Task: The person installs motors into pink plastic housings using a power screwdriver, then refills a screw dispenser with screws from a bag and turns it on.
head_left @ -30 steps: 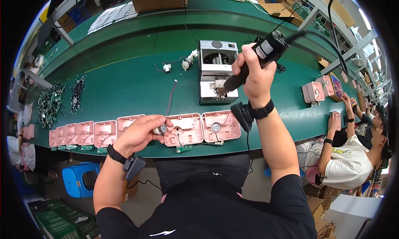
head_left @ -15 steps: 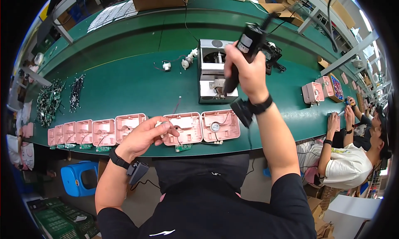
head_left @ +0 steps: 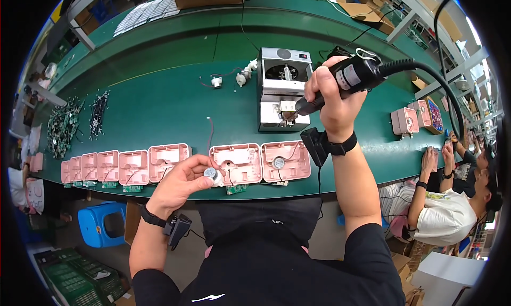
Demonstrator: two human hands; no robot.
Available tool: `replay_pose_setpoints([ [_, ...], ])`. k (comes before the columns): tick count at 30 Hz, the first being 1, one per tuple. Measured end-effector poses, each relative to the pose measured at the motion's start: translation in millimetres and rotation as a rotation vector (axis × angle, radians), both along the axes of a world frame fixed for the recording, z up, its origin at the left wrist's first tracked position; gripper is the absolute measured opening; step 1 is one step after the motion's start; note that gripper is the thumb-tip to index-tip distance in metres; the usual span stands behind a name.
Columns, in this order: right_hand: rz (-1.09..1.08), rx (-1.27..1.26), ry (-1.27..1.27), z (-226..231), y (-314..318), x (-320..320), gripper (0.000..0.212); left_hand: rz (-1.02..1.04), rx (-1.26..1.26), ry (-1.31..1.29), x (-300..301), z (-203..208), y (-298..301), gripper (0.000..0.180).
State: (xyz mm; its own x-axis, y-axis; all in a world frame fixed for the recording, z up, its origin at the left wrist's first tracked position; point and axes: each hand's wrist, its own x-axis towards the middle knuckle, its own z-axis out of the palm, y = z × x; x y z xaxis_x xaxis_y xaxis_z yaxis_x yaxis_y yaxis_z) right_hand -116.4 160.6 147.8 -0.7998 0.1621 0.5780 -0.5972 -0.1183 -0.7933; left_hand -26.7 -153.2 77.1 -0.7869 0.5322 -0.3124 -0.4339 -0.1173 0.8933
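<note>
My right hand [head_left: 336, 106] is closed around a black corded electric screwdriver [head_left: 362, 73], which lies tilted with its nose pointing left. The nose meets the outlet at the front of a white-and-grey screw feeder [head_left: 269, 114]; the bit's exact contact is hard to make out. In my left hand [head_left: 181, 186], a small round silver-and-white motor [head_left: 211, 173] is pinched between thumb and fingers. It hovers at the left edge of an open pink plastic housing [head_left: 246, 157] with a wire and a green circuit board. The neighbouring pink housing [head_left: 295, 167] on the right has a similar round part seated inside.
More pink housings [head_left: 133, 159] line the front edge leftward. Loose white motors [head_left: 216, 82] sit left of the feeder. Heaps of wired boards [head_left: 65, 127] lie far left. On the right, a co-worker [head_left: 444, 205] sits near pink housings [head_left: 404, 121] and a screw box [head_left: 435, 116].
The screwdriver has swung from nearly upright to a slant, its nose now at the feeder outlet. My left hand has turned, bringing the motor's silver face into view.
</note>
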Motion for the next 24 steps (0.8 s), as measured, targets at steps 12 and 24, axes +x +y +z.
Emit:
replay_pose_setpoints([
  [12,-0.011,0.031,-0.035,-13.1,-2.3,-1.2,0.01,-0.003,0.078,-0.015,5.7,-9.3,2.1,0.037],
  [24,0.053,0.042,-0.124,-11.5,0.1,0.2,0.011,0.032,-0.085,0.067,9.7,-6.4,10.3,0.031],
])
